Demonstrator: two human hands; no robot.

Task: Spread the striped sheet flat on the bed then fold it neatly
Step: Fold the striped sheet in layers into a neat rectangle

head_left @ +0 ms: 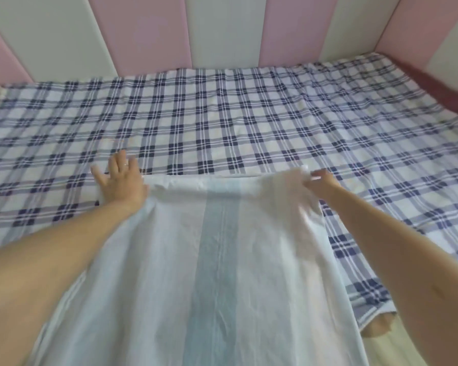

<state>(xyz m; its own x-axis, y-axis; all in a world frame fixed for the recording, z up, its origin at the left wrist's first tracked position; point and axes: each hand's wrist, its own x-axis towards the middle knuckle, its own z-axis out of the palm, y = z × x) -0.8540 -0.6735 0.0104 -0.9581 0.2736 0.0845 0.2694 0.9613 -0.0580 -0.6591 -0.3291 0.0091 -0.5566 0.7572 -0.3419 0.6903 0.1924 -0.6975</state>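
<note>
The striped sheet (212, 260) is white with a broad pale blue band down its middle. It lies as a long strip from the near edge of the bed to about the bed's middle, its far end rolled over in a soft fold. My left hand (121, 180) rests flat, fingers spread, on the sheet's far left corner. My right hand (321, 180) pinches the far right corner, which is lifted slightly and blurred.
The bed (222, 120) is covered with a blue and white checked cover. Pink and white padded wall panels (222, 30) stand behind it. A dark red rail (434, 85) runs along the right side. The bed's near right corner (376, 320) shows at the lower right.
</note>
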